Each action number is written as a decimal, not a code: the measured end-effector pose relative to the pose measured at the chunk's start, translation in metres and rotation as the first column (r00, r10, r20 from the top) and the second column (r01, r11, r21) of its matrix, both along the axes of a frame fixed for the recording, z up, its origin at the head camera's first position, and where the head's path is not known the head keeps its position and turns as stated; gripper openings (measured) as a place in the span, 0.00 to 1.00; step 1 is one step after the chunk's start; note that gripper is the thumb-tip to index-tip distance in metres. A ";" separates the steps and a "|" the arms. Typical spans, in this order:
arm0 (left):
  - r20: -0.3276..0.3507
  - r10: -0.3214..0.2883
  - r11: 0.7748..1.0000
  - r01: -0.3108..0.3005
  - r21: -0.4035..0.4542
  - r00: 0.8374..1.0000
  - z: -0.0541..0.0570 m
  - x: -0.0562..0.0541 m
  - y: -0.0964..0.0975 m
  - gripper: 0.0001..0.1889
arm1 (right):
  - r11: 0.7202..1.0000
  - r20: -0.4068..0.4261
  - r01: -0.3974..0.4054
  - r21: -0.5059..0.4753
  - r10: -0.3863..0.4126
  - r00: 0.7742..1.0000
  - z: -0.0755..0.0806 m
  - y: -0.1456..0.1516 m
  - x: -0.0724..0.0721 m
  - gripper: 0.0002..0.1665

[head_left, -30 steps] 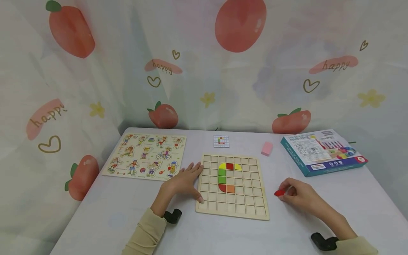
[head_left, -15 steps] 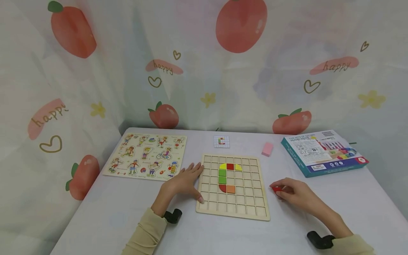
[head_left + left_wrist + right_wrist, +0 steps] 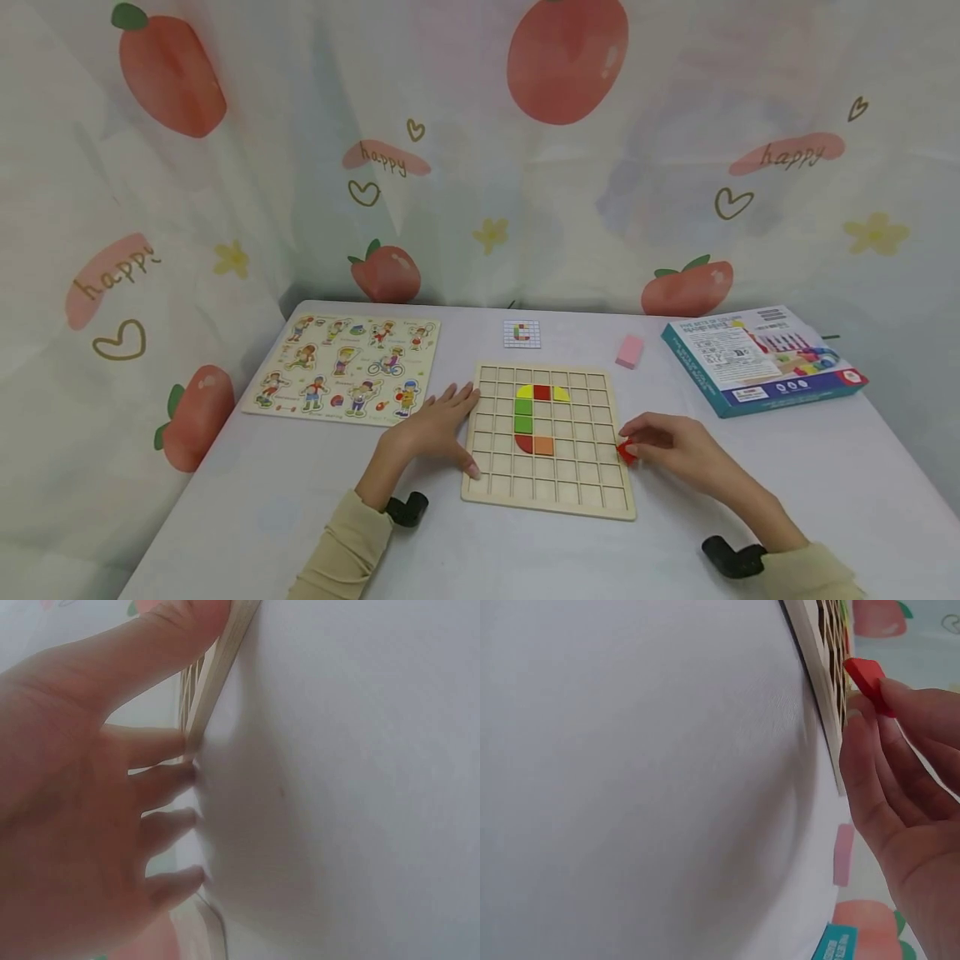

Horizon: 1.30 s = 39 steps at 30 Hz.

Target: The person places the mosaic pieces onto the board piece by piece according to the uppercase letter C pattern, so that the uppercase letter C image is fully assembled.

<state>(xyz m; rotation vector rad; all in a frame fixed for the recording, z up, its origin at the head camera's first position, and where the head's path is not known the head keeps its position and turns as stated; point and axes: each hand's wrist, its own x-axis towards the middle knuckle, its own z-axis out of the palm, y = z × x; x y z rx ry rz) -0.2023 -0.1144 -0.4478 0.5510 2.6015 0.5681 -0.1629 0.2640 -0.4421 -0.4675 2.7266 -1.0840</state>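
A wooden grid board (image 3: 585, 492) lies mid-table, holding several colored tiles: two yellow rounded ones, a red square (image 3: 542, 392), green squares (image 3: 522, 415), a dark red rounded tile and an orange square (image 3: 543, 446). At the board's right edge my right hand (image 3: 678, 446) pinches a small red tile (image 3: 869, 684) between thumb and fingers. My left hand (image 3: 429, 429) rests at the board's left edge, fingers spread; its thumb touches the rim near the lower left corner, and the fingertips reach the upper left side.
Behind the board lie a small patterned card (image 3: 521, 334) and a pink block (image 3: 629, 351). A picture puzzle board (image 3: 345, 367) sits at the left, partly behind the left hand. A flat teal-sided box (image 3: 761, 358) is at the back right.
My right hand has moved left with the red tile, from the tablecloth to the board's right edge. The left hand and the tiles on the board have stayed in place.
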 end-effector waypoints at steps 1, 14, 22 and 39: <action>0.000 0.001 1.000 -0.001 0.000 1.000 0.000 0.000 0.000 0.64 | 1.000 0.005 -0.011 -0.014 0.011 1.000 0.001 -0.002 -0.001 0.13; -0.002 -0.001 1.000 0.001 0.008 1.000 -0.001 0.000 -0.001 0.64 | 0.997 0.039 -0.031 -0.065 0.034 0.999 -0.003 -0.031 -0.008 0.06; 0.007 -0.001 1.000 0.001 0.012 1.000 0.001 0.000 -0.001 0.64 | 0.998 0.018 -0.029 -0.051 0.030 0.999 -0.009 -0.047 -0.012 0.07; 0.010 0.008 1.000 -0.008 0.011 1.000 0.003 0.001 0.000 0.63 | 0.998 -0.024 -0.057 0.000 0.057 0.998 -0.011 -0.071 -0.015 0.08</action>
